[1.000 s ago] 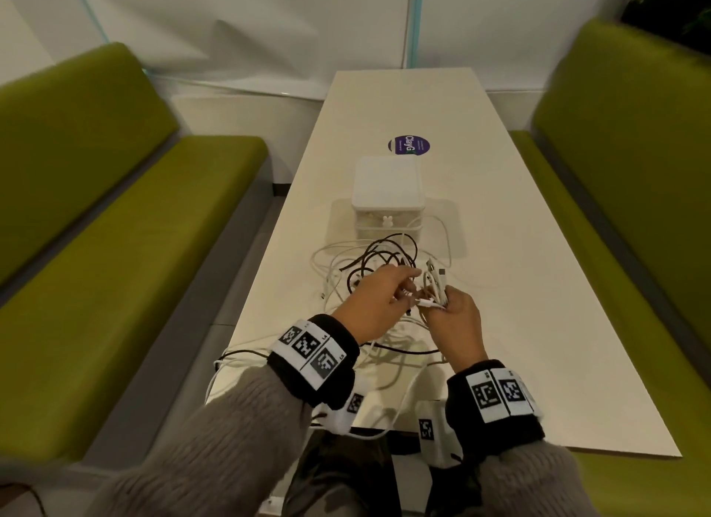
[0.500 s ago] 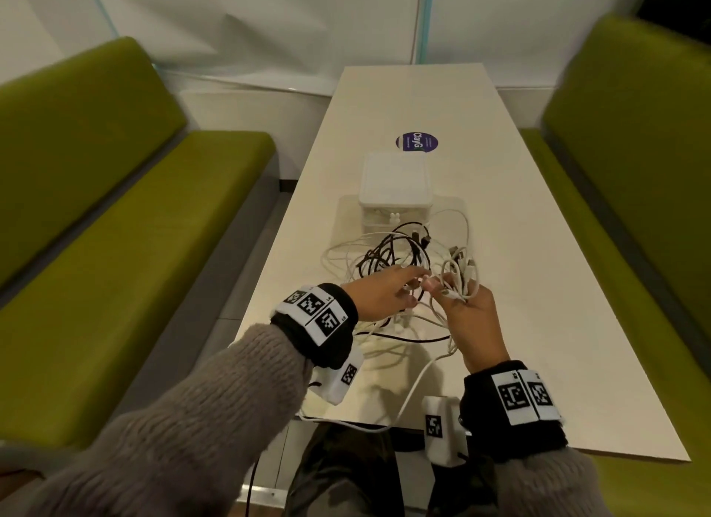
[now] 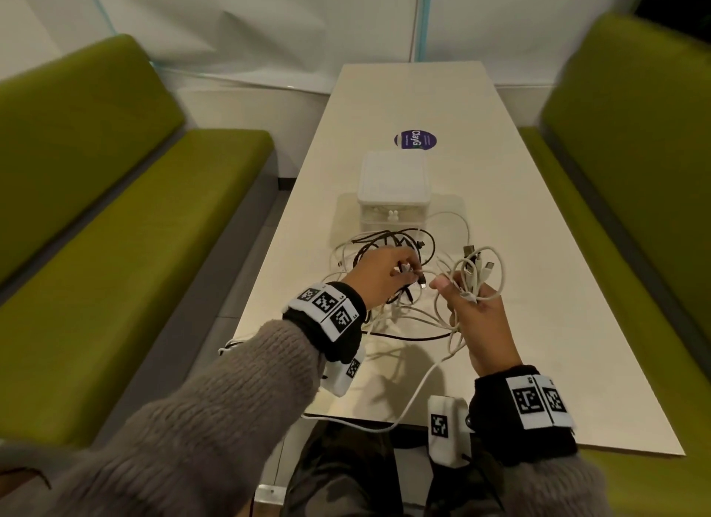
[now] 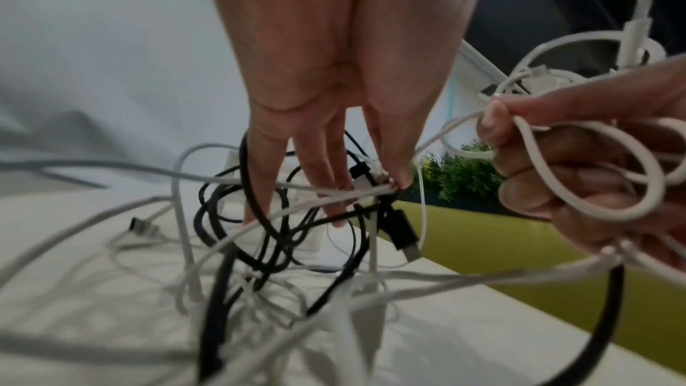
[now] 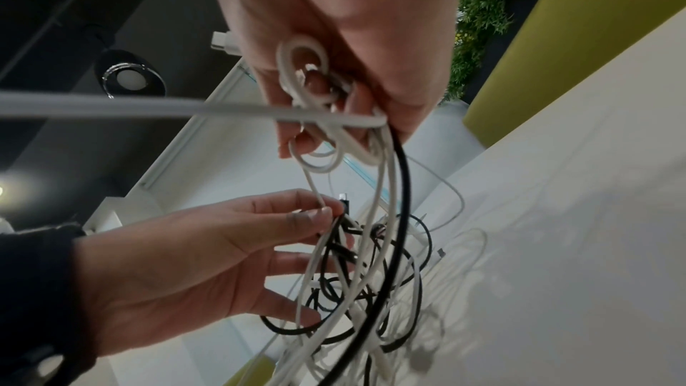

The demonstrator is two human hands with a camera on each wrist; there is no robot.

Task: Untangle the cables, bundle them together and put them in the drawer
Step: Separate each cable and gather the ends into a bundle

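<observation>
A tangle of black and white cables lies on the white table in front of a small white drawer box, whose drawer looks closed. My left hand hovers over the tangle and pinches a white cable between thumb and forefinger; the right wrist view shows the same pinch. My right hand grips a bunch of white cable loops with several plugs sticking up, raised off the table. Strands run from those loops down into the tangle.
A round purple sticker sits behind the drawer box. Green benches flank the table on both sides. One white cable trails over the near table edge. A white wall closes the far end.
My right hand has moved right and away from the left, taking the white loops with it. My left hand has stayed over the tangle, still pinching a strand.
</observation>
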